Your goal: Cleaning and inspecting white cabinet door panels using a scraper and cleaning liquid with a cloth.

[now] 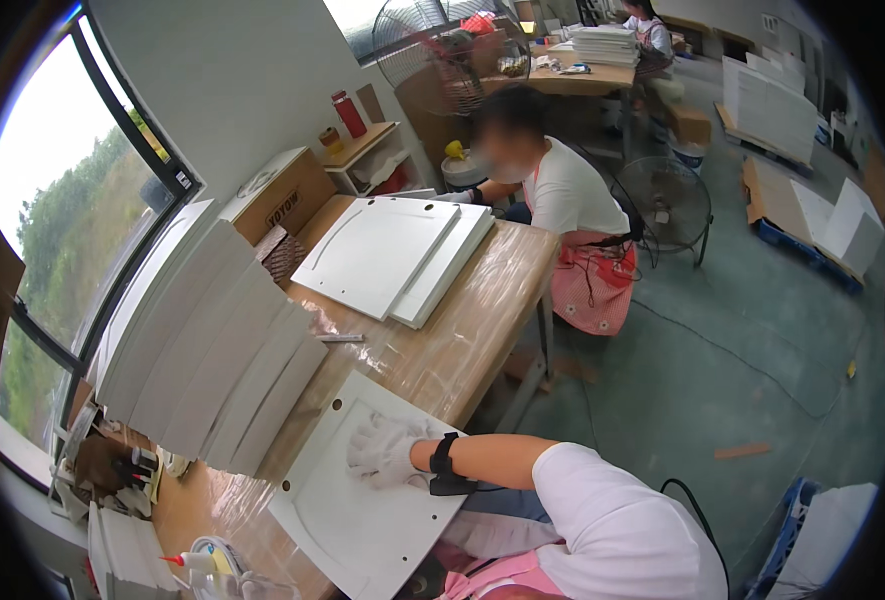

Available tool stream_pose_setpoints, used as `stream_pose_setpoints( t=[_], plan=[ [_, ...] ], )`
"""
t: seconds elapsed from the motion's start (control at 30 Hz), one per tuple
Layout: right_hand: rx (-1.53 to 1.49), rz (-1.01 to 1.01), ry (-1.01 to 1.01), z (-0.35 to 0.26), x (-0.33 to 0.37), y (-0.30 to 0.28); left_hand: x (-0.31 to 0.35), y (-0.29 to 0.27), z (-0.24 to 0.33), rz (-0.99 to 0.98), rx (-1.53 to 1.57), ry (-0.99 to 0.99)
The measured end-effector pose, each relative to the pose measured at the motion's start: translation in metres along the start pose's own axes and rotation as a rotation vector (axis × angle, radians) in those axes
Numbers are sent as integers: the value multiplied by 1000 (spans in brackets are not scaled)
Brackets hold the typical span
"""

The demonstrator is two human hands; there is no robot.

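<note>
My right hand (pixel 384 450), in a white glove and with a black strap at the wrist, rests on a white panel (pixel 362 540). Its fingers look spread and flat, with no object seen in them. The panel lies on the table close to me, has round holes near its corners and a faint curved groove across its face. My left hand is out of view. Beyond the panel, a tall stack of white boards (pixel 207 340) leans at the left side of the table. Farther along, more white panels (pixel 387 250) lie piled flat.
A film-covered wooden table (pixel 482 300) runs away from me. A co-worker (pixel 572 190) in a pink apron crouches past its far end, near a floor fan (pixel 662 195). A glue bottle (pixel 197 563) with a red tip stands at lower left. A cardboard box (pixel 287 205) sits by the wall.
</note>
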State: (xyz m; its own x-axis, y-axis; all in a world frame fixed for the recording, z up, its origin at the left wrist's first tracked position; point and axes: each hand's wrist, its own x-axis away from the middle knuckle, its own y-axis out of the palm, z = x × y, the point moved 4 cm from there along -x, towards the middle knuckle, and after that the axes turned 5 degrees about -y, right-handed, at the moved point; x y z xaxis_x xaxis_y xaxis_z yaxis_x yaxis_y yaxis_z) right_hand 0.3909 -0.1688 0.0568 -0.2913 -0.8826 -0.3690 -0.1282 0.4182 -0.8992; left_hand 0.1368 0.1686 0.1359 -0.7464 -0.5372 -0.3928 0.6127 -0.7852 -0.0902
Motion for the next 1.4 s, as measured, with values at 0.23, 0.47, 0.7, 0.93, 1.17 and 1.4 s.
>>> stream_pose_setpoints(
  t=[0.23, 0.47, 0.7, 0.93, 1.17, 1.4],
  plan=[
    [-48, 9, -17, 9, -3, 11, -19, 27, 9, -41, -83, 79],
    [-50, 22, -15, 11, -3, 15, -27, 40, 13, -71, -175, 135],
    [-42, 70, -38, 12, -1, 16, -22, 42, 13, -84, -259, 180],
    [-27, 72, -84, 10, -1, 13, -10, 40, 13, -86, -333, 221],
    [20, -12, -108, 5, -3, 4, 10, 33, 15, -75, -410, 254],
    [-13, -57, -89, 5, -5, 4, 32, 26, 17, -53, -487, 290]
  ],
)
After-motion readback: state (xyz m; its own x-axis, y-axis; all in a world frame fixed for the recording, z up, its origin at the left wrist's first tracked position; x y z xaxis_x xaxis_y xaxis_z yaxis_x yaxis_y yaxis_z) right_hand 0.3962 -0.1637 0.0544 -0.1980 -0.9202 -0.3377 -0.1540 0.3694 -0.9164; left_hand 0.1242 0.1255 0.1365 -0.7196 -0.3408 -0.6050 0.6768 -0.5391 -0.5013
